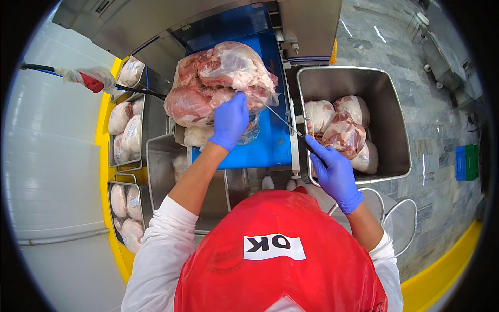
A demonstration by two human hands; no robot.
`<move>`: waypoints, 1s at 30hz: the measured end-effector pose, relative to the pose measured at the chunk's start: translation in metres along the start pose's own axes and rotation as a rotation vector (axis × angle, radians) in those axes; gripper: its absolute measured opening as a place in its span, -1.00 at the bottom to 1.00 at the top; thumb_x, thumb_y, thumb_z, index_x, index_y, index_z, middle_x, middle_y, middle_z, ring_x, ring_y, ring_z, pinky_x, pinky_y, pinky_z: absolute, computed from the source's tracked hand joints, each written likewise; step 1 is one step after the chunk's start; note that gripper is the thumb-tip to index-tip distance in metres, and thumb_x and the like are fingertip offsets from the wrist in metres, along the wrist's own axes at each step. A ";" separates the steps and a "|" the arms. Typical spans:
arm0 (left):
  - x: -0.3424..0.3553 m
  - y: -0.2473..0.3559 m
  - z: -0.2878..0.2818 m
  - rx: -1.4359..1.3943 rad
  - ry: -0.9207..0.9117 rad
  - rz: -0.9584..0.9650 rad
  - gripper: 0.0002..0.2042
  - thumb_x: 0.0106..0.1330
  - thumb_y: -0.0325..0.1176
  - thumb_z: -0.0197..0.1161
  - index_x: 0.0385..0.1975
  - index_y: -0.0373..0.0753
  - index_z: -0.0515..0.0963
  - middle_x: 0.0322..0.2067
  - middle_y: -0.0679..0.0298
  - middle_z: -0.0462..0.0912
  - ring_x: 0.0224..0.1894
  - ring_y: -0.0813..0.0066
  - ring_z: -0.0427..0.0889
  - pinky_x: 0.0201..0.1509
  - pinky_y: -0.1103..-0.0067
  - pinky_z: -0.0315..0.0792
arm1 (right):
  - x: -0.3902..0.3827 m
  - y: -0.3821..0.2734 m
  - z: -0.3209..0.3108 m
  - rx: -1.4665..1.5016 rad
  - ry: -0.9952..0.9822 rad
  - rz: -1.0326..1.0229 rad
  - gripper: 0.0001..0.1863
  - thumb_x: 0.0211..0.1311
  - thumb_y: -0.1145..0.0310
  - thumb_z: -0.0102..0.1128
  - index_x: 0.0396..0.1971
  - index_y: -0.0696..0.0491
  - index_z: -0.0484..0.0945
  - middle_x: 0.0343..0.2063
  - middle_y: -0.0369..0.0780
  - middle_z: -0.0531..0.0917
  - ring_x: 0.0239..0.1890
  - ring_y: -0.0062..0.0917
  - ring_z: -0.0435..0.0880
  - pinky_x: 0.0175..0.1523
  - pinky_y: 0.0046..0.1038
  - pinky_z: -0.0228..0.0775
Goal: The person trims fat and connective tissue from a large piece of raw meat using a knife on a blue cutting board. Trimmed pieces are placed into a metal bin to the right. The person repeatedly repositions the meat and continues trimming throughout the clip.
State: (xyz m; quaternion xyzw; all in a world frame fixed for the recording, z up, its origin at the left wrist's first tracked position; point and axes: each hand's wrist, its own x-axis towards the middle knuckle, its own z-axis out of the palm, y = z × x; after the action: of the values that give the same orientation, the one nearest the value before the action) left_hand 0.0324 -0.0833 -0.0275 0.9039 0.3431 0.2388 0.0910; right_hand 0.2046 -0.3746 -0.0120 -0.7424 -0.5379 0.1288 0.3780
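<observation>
Large pieces of raw meat (pixel 223 67), partly covered by clear plastic film (pixel 234 52), rest on a blue conveyor belt (pixel 270 151) in front of me. Gloved in blue, my left hand (pixel 230 120) is closed at the near side of the meat, its fingers pressed on the film; their tips are partly hidden. My right hand (pixel 335 174), also in a blue glove, grips the black handle of a knife (pixel 307 145) at the belt's right edge. Its thin blade points up and left, with the tip by the right side of the meat.
A deep metal tub (pixel 393 119) to the right holds several meat pieces (pixel 345 135). On the left, metal bins (pixel 139 210) with wrapped meat stand along a yellow guard (pixel 104 119). A black rod (pixel 136 91) with wrapped red part crosses there. Steel machine panels (pixel 312 26) stand beyond the belt.
</observation>
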 end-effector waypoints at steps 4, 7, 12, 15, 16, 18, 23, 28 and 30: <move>-0.005 -0.002 0.006 -0.018 0.022 -0.012 -0.88 0.53 -0.33 0.17 -0.17 -0.23 0.59 -0.37 -0.12 0.73 -0.30 -0.22 0.73 -0.26 0.03 0.57 | 0.023 -0.023 -0.030 -0.221 -0.093 -0.058 -0.48 0.47 0.33 0.26 0.40 -0.23 0.59 -0.45 -0.07 0.67 -0.43 -0.15 0.72 -0.30 -0.14 0.56; -0.010 -0.002 0.009 -0.057 0.040 -0.019 -0.90 0.52 -0.36 0.18 -0.18 -0.23 0.59 -0.39 -0.11 0.72 -0.32 -0.22 0.72 -0.27 0.03 0.56 | 0.050 -0.044 -0.057 -0.360 -0.164 -0.160 -0.50 0.45 0.33 0.24 0.37 -0.17 0.60 -0.47 -0.07 0.68 -0.44 -0.13 0.72 -0.31 -0.12 0.55; -0.012 -0.005 0.012 -0.131 0.048 0.012 -0.92 0.51 -0.39 0.19 -0.19 -0.23 0.59 -0.40 -0.10 0.70 -0.32 -0.20 0.72 -0.27 0.06 0.56 | 0.103 -0.081 -0.092 -0.501 -0.336 -0.270 -0.55 0.42 0.33 0.26 0.29 -0.11 0.65 -0.42 -0.05 0.72 -0.39 -0.07 0.72 -0.28 -0.07 0.55; -0.015 -0.007 0.012 -0.208 0.045 0.035 -0.92 0.49 -0.41 0.20 -0.17 -0.23 0.60 -0.37 -0.08 0.71 -0.29 -0.17 0.73 -0.26 0.10 0.57 | 0.130 -0.103 -0.099 -0.586 -0.407 -0.345 -0.63 0.43 0.36 0.18 0.19 -0.07 0.67 -0.43 -0.08 0.74 -0.34 -0.10 0.76 -0.23 -0.06 0.59; -0.017 -0.007 0.012 -0.241 0.029 0.046 -0.91 0.49 -0.41 0.20 -0.15 -0.23 0.62 -0.35 -0.07 0.72 -0.27 -0.16 0.73 -0.25 0.11 0.58 | 0.140 -0.108 -0.098 -0.595 -0.437 -0.342 -0.64 0.41 0.37 0.18 0.17 -0.06 0.68 -0.41 -0.08 0.74 -0.32 -0.09 0.76 -0.21 -0.05 0.60; -0.028 -0.001 0.015 -0.260 -0.020 0.084 -0.88 0.48 -0.41 0.21 -0.11 -0.23 0.65 -0.32 -0.05 0.74 -0.25 -0.13 0.74 -0.24 0.14 0.59 | 0.155 -0.115 -0.096 -0.621 -0.477 -0.353 -0.65 0.35 0.41 0.16 0.09 -0.02 0.72 -0.37 -0.04 0.75 -0.25 -0.05 0.76 -0.14 -0.05 0.61; -0.063 0.022 0.032 -0.276 0.011 0.201 -0.81 0.49 -0.39 0.22 -0.02 -0.22 0.70 -0.28 0.02 0.76 -0.26 -0.06 0.76 -0.22 0.16 0.64 | 0.191 -0.118 -0.097 -0.577 -0.628 -0.316 -0.69 0.39 0.38 0.15 0.02 0.01 0.76 -0.23 -0.01 0.76 -0.11 -0.04 0.76 0.01 -0.08 0.62; -0.069 -0.005 0.017 -0.167 -0.170 0.028 -0.83 0.48 -0.29 0.28 -0.11 -0.18 0.73 -0.23 0.10 0.74 -0.23 -0.03 0.75 -0.18 0.17 0.64 | 0.229 -0.114 -0.113 -0.484 -0.781 -0.240 -0.58 0.38 0.36 0.23 0.21 -0.03 0.70 -0.10 0.03 0.78 -0.07 -0.04 0.76 0.11 -0.18 0.59; -0.070 -0.011 0.012 -0.122 -0.202 -0.018 -0.83 0.47 -0.26 0.30 -0.13 -0.17 0.73 -0.21 0.11 0.73 -0.21 -0.03 0.75 -0.15 0.17 0.64 | 0.237 -0.105 -0.117 -0.482 -0.826 -0.155 -0.51 0.35 0.37 0.27 0.28 0.00 0.66 -0.05 0.02 0.80 -0.07 -0.11 0.78 0.16 -0.29 0.58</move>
State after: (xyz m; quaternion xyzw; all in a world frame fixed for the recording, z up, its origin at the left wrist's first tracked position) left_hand -0.0137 -0.1213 -0.0674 0.9131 0.3250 0.1660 0.1820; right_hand 0.2928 -0.1970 0.1924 -0.6533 -0.7114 0.2558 -0.0412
